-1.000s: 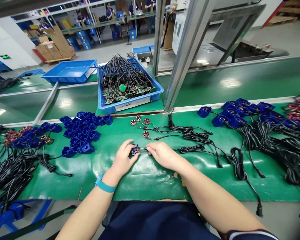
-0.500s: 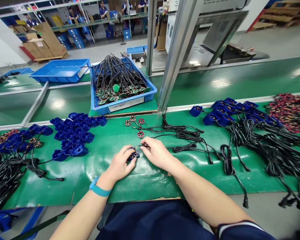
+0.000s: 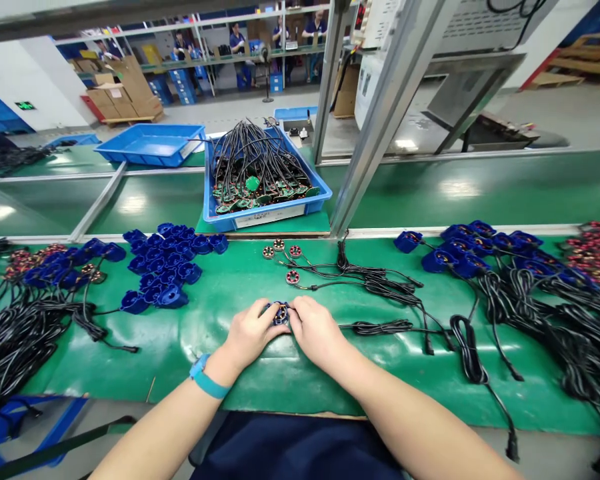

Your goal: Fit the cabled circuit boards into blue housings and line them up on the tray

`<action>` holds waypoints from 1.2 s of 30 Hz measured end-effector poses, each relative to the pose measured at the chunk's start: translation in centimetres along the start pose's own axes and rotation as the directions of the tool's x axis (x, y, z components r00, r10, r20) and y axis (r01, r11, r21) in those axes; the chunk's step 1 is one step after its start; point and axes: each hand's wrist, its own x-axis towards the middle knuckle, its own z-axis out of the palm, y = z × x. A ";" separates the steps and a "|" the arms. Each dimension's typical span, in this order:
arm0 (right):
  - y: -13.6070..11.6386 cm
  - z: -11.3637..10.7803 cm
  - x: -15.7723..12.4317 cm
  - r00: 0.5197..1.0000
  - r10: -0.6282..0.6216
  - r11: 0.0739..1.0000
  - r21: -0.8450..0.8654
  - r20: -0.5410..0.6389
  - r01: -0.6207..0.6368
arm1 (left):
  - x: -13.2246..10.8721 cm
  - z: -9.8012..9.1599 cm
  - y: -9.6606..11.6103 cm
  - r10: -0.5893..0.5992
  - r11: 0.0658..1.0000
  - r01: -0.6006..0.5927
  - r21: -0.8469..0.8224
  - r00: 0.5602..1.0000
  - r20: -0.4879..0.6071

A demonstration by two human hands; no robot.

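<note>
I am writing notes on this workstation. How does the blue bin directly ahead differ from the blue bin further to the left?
The blue bin ahead is heaped with black cables and green round boards; the left blue bin shows only its bare blue floor. The bin ahead looks deeper and carries a white label on its front wall; the left bin looks shallower, and no front label is visible. The bin ahead stands nearer the hands. Both are rectangular blue plastic.

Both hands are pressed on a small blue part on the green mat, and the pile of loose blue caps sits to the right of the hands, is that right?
Not quite. The pile of blue caps lies to the left of the hands, as the head view shows. The rest holds: left hand and right hand are both on the small blue part on the green mat.
</note>
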 end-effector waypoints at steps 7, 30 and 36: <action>0.1 0.1 -0.1 0.999 -0.013 0.964 0.263 -0.050 0.026 | 0.0 0.0 0.4 -0.014 0.999 0.014 0.031 1.000 -0.001; 1.5 -0.2 1.6 0.872 0.214 0.213 0.851 0.440 -0.481 | 0.7 -0.3 1.2 -0.009 0.998 0.010 -0.063 1.000 0.005; 1.9 -0.1 1.6 0.873 0.243 0.316 0.816 0.423 -0.483 | 0.8 -0.4 1.3 -0.002 0.996 0.002 -0.084 1.000 0.002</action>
